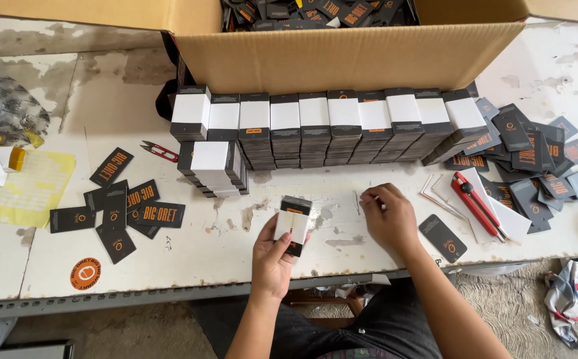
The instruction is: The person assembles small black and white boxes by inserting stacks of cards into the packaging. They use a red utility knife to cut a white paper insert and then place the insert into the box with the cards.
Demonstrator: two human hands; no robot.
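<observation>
My left hand [272, 256] holds a small stack of black tags [293, 221] wrapped in a white paper band, lifted just above the white table [189, 256]. My right hand [389, 216] rests on the table to the right of it, fingertips pinching at a thin white strip [357, 201]. Behind both hands stands a long row of banded black tag bundles [329, 126], with another bundle [212, 166] in front at the left.
An open cardboard box [342, 56] full of black tags stands at the back. Loose black tags lie at the left [119, 209] and in a pile at the right [532, 159]. A red utility knife [476, 203], white strips [438, 196], small red snips [159, 151] and yellow paper [26, 189] are nearby.
</observation>
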